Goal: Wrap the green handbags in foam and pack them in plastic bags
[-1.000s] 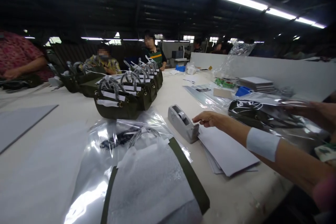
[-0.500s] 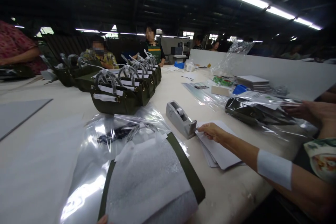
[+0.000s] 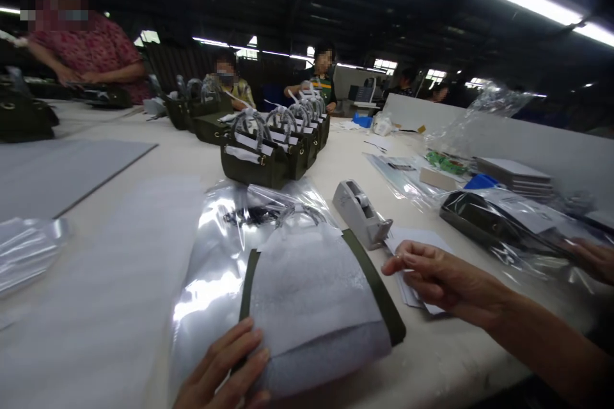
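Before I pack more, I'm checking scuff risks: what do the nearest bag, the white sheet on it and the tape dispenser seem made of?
Bag: perhaps leather or a leather-like synthetic; its green edge looks smooth, with low sheen.
White sheet: probably tissue paper or thin foam; it looks matte and creased.
Tape dispenser: probably hard plastic; its grey body looks rigid and dull.

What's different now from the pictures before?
The right hand moved away from the tape dispenser toward the paper-covered bag; I can't tell if it holds tape. The left hand, barely in view before, now rests on that bag's lower left side. The tape dispenser and the row of olive bags stayed put.
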Tool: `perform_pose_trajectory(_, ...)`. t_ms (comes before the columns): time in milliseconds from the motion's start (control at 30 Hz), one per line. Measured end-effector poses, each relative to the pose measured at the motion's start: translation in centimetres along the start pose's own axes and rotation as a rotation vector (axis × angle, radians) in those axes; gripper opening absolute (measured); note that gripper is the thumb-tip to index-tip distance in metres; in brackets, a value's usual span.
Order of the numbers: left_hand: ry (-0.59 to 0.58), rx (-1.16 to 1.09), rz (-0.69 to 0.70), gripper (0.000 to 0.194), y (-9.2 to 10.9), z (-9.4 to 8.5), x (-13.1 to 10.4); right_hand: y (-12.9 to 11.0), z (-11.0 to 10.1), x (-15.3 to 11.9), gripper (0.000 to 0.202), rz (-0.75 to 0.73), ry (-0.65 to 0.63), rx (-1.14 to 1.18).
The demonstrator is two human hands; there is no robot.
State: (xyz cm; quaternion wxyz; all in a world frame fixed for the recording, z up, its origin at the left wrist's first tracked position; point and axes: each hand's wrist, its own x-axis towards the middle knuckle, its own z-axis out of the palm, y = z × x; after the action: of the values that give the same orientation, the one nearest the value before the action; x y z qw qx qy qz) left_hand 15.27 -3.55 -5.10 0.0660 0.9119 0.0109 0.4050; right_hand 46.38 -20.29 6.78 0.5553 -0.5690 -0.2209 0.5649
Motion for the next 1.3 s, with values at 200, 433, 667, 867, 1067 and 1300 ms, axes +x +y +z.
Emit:
perform_pose_trajectory(200, -0.014, -0.094, -0.123, 0.027, 1.3, -0.6, 0.0, 1.5, 8.0, 0.2, 0.012, 0.177, -0.122, -0.011)
perform_pose_trajectory(433, 0.043, -0.135, -0.136, 0.029, 1.2, -0.2, -0.1, 5.5, 14.6, 0.3, 0.028, 0.324, -0.147, 0.091)
perform_pose_trajectory(667, 0.055, -0.138, -0.088, 0.029, 0.9, -0.2, -0.4, 8.3, 15.6, 1.0, 0.037, 0.366, 0.032, 0.127)
perform_pose_trajectory(867, -0.026, -0.111, -0.078, 0.017, 0.4, -0.7, 0.9, 8.9, 15.2, 1.3, 0.034, 0.376, 0.006, 0.099)
perform_pose_trajectory(1067, -0.092, -0.222, -0.027, 0.013, -0.2, -0.5, 1.9, 7.7, 16.0, 0.2, 0.036, 0.436, 0.133, 0.089)
perform_pose_trajectory(1300, -0.115, -0.21, -0.043, 0.03, -0.1, -0.3, 1.6, 11.1, 14.6, -1.2, 0.047, 0.603, 0.105, 0.097)
